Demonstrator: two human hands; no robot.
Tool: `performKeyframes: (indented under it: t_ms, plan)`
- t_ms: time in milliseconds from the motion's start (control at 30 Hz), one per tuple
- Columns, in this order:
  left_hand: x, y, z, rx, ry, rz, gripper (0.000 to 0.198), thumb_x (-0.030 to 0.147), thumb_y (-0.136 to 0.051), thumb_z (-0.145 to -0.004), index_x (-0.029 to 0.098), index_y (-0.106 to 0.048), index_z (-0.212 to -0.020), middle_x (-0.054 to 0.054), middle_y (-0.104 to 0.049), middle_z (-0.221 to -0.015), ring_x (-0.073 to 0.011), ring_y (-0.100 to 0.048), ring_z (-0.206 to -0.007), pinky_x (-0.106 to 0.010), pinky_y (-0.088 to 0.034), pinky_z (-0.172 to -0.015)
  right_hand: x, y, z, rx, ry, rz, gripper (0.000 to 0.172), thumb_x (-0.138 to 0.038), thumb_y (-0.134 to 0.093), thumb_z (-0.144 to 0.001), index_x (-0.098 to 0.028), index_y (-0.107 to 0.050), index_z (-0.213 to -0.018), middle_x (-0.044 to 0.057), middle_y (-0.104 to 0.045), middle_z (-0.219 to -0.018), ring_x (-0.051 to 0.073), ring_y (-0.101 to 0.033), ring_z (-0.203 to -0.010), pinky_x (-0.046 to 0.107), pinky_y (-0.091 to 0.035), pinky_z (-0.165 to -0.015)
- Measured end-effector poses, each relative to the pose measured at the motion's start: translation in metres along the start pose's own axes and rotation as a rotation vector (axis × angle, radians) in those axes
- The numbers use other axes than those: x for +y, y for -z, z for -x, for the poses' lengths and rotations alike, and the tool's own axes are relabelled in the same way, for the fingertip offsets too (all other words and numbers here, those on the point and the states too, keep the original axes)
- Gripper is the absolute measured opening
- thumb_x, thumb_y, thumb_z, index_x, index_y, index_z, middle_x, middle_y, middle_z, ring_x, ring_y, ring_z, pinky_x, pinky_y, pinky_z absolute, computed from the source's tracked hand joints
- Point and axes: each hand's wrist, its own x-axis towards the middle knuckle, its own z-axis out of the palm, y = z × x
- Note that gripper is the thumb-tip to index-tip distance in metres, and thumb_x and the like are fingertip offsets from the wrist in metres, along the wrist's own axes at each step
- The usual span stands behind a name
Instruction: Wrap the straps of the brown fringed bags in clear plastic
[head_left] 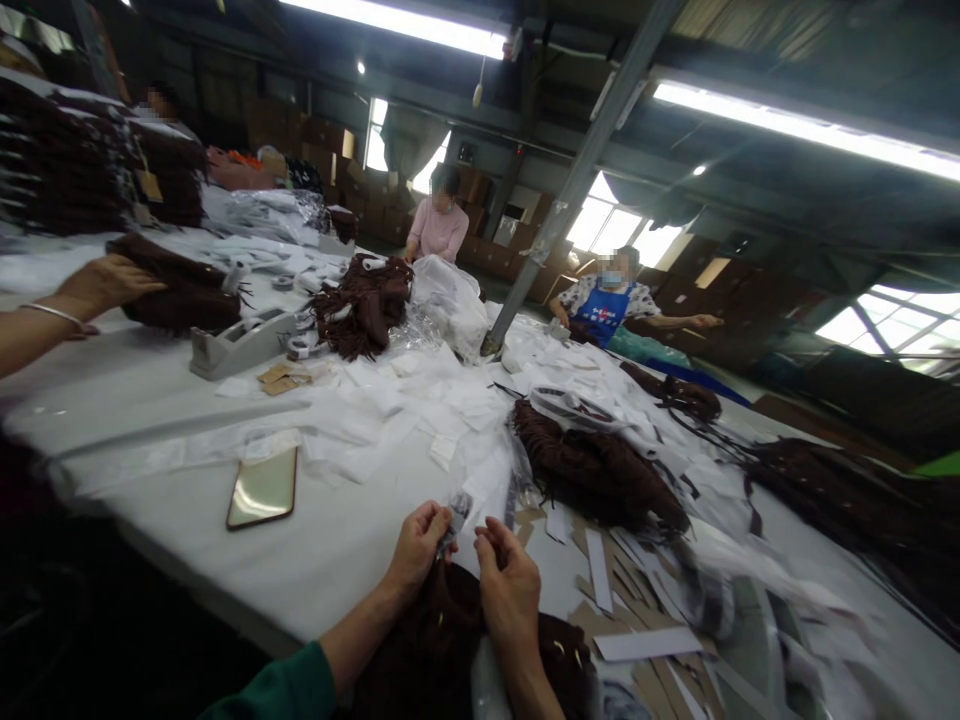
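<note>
Between the thumb and fingers of my left hand (420, 545) is a small grey-and-clear piece of crumpled plastic (457, 508); its exact kind does not show. Just to its right, my right hand (510, 580) has loosely bent fingers, apart, with nothing visible in them. Beneath both hands lies a dark brown, soft, suede-like article (427, 640) with small shiny metal bits, partly hidden by my wrists. Clear plastic shows beside my right wrist.
A phone (262, 487) lies left on the white table (345, 540). Tape dispensers (244, 340), brown fringed articles (600, 460), white paper and card strips (649, 643) surround the work spot. A co-worker's hand (112, 290) touches a brown article at left; two people stand across, near a metal post (570, 190).
</note>
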Motion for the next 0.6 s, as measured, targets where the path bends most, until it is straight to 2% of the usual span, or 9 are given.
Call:
performKeyframes:
  t_ms: [200,400,600]
  plan:
    - [0.004,0.001,0.006,-0.024,-0.065,-0.011,0.037,0.051,-0.064,-0.077,0.018,-0.048,-0.072,0.007,-0.054,-0.053,-0.0055,-0.045,-0.040,-0.017,-0.037,-0.041,-0.006,-0.020,-0.004,-0.215,-0.075,-0.308,0.063,-0.035,-0.074,-0.067,-0.010,-0.056,-0.123,0.012,-0.071,-0.102,0.026,-0.067,-0.095,0.039,-0.053,-0.086]
    - [0.003,0.002,0.002,-0.128,-0.033,0.053,0.038,0.050,-0.065,-0.077,0.021,-0.042,-0.083,0.007,-0.057,-0.057,-0.0056,-0.045,-0.037,-0.016,-0.034,-0.038,0.006,-0.019,-0.004,-0.227,-0.063,-0.428,0.070,-0.039,-0.077,-0.068,-0.015,-0.050,-0.128,0.012,-0.068,-0.112,0.026,-0.064,-0.102,0.037,-0.054,-0.086]
    - [0.001,0.000,0.000,-0.264,0.088,0.145,0.042,0.050,-0.067,-0.076,0.024,-0.036,-0.087,0.009,-0.057,-0.056,-0.0058,-0.046,-0.035,-0.016,-0.034,-0.037,0.002,-0.017,0.001,-0.313,-0.127,-0.580,0.075,-0.036,-0.076,-0.071,-0.019,-0.037,-0.133,0.011,-0.065,-0.118,0.026,-0.064,-0.101,0.039,-0.054,-0.085]
